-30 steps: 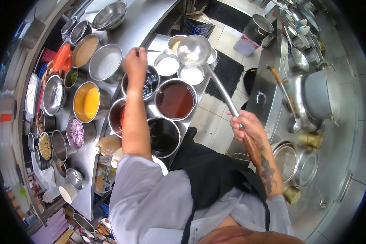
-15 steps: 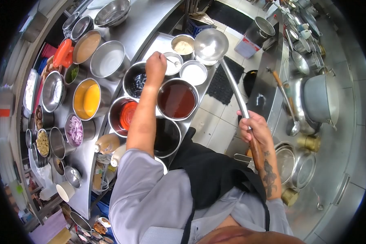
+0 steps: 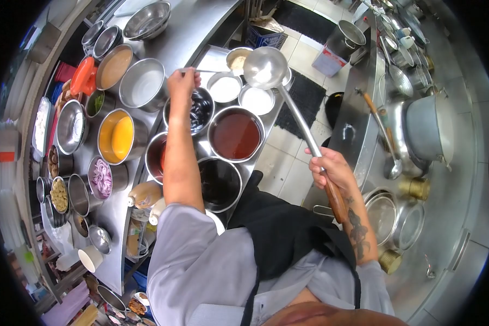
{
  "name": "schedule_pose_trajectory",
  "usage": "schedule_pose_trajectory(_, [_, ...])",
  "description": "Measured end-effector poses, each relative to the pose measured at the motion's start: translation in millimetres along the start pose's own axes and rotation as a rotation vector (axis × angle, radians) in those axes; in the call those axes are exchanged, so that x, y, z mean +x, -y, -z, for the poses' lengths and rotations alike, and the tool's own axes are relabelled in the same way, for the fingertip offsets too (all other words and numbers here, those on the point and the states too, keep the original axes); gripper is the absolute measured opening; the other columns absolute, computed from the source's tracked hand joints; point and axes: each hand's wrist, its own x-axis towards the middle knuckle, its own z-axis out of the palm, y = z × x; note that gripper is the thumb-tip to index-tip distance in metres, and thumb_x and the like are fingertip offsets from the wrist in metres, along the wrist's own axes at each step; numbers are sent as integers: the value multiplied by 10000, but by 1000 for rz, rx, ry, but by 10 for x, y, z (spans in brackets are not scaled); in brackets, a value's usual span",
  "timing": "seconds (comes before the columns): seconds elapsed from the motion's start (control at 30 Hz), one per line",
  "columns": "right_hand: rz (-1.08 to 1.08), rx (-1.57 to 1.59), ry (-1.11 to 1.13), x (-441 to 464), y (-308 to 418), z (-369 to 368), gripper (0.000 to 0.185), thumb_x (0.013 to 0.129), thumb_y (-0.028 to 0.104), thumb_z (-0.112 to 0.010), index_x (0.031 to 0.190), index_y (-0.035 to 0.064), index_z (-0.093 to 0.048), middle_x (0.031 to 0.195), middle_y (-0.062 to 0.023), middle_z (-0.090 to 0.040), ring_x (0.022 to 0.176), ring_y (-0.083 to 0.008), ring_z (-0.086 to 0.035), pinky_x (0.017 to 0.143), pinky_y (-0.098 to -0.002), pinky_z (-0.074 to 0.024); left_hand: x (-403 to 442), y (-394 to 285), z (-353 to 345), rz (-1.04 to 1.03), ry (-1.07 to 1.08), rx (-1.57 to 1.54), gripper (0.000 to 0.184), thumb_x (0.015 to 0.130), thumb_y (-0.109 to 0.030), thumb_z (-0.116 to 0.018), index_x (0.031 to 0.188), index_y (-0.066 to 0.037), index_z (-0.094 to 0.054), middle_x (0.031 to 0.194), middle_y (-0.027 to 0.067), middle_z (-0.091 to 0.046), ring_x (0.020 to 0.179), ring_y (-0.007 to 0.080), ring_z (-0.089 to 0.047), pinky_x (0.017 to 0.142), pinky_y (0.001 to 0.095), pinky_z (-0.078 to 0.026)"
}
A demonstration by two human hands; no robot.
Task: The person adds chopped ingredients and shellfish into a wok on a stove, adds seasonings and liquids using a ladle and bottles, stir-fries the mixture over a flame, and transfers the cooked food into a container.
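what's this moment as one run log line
left hand: holding spoon | right hand: gripping ladle by handle | between hands: pot of red-brown liquid | left side: sliced onions, yellow liquid

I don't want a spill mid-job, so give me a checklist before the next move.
1. Ladle grip: ok; right hand wrapped around its handle.
2. Ladle contents: cannot tell; glare in the bowl.
3. Thin utensil grip: ok; left hand holds it.
4. Utensil's load: cannot tell; far end unclear.
5. Red-brown sauce: ok; uncovered.
6. View into neighbouring red-sauce pot: not ok; left arm covers part.
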Motion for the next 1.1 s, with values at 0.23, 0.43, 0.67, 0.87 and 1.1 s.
schedule_pose_trajectory(0.23, [-16, 36, 52, 39, -67, -44, 322, 888, 62, -524, 1199, -16, -496, 692, -28, -502, 427, -97, -465, 393, -249, -361, -406, -2, -191, -763, 23, 571, 178, 894, -124, -552, 849, 33, -623, 805, 227, -634, 753, 413, -605, 678, 443, -480])
schedule_pose_trajectory(0.43, [62, -100, -1, -87, 43, -157, 314, 879, 59, -519, 1184, -12, -500, 672, -24, -491, 401, -102, -452, 386, -254, -367, -804, 669, -365, -860, 356, 828, 80, 855, -53, -496, 803, -15, -543, 819, 188, -569, 813, 373, -561, 702, 470, -450])
schedule_pose_trajectory(0.67, [28, -228, 126, -72, 223, -450, 313, 873, 57, -527, 1176, -20, -507, 680, -28, -499, 404, -99, -465, 385, -246, -379, -1294, 403, -340, -785, 310, 882, 218, 760, -164, -673, 885, -12, -581, 872, 156, -562, 863, 339, -550, 767, 450, -434])
schedule_pose_trajectory(0.87, [8, -416, 229, 144, 102, -789, 326, 853, 26, -534, 1176, -20, -527, 674, -22, -516, 398, -85, -463, 378, -213, -371, -2015, -159, 246, -564, 482, 1120, 224, 767, -183, -668, 879, -4, -592, 878, 166, -566, 877, 344, -557, 775, 442, -436])
schedule_pose_trajectory(1.1, [145, -779, 255, 400, -233, -1049, 287, 867, 53, -488, 1128, -61, -524, 663, -14, -506, 452, -86, -484, 427, -244, -419, -2466, -499, 884, -225, 1145, 700, 329, 833, -230, -628, 1034, 30, -619, 971, 189, -622, 953, 360, -590, 839, 428, -461])
